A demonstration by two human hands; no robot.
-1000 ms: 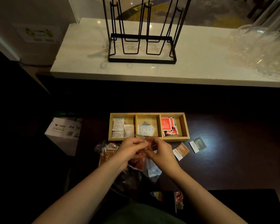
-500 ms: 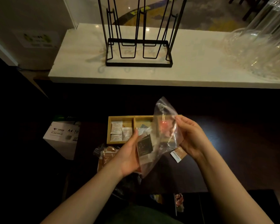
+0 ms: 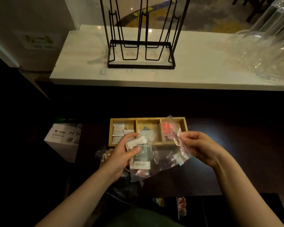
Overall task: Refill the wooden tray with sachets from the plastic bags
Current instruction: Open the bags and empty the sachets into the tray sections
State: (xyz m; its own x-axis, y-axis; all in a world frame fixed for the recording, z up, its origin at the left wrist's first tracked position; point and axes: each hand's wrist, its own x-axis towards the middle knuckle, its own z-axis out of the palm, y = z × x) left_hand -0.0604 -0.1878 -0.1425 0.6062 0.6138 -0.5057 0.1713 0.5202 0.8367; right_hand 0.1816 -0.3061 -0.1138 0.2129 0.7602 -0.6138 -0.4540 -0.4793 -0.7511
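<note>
Pulled the sachets [image 3: 140,153] out of the plastic bag [image 3: 179,151] since the earlier picture. Left hand [image 3: 121,154] closed on a small stack of sachets, dark one on top, just in front of the wooden tray [image 3: 147,119]. Right hand [image 3: 202,146] pinched the clear bag by its edge, over the tray's right end. Tray near the table's [image 3: 236,145] far edge, sachets in all three boxes.

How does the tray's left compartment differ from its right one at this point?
The left compartment of the wooden tray holds pale white sachets and is in open view. The right compartment holds red sachets and is partly veiled by the clear plastic bag in the right hand. Both are partly filled, with bare wood showing.
</note>
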